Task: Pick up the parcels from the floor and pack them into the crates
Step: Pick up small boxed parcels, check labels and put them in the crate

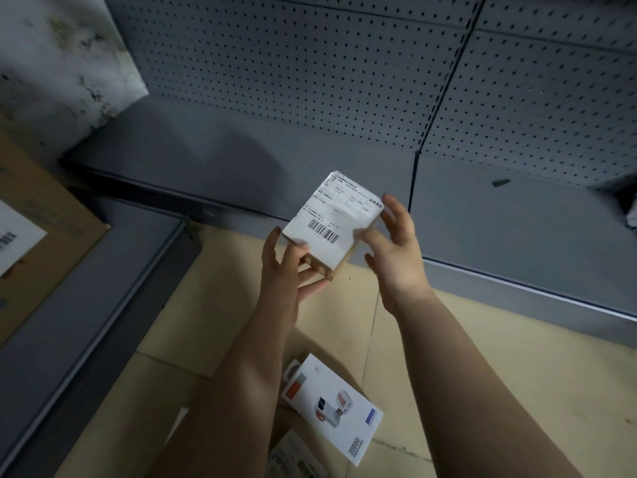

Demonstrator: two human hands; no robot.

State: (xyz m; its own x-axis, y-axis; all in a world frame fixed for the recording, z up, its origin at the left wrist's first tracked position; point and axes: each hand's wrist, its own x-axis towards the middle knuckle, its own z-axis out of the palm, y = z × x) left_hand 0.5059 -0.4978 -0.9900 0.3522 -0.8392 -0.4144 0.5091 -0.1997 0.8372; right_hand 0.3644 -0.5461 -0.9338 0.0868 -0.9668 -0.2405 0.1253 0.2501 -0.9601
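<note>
Setting: a shop stockroom or parcel-handling area. Indicators: grey perforated metal back panels [310, 81] of retail shelving; grey metal base shelf [517, 229] below them; large brown cardboard carton [51, 201] bearing a white printed label [15, 236]; small brown cardboard parcel [336, 215] with a barcoded shipping label [324, 232]; white retail product box [334, 405] lying on the beige tiled floor [482, 339]; stained plaster wall [58, 63].

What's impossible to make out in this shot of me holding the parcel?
Head view:
Label text on the held parcel: too small, blurred.
The floor parcel: cut by the bottom edge.
The big carton: cut by the left edge.
The crates: out of frame.
</note>
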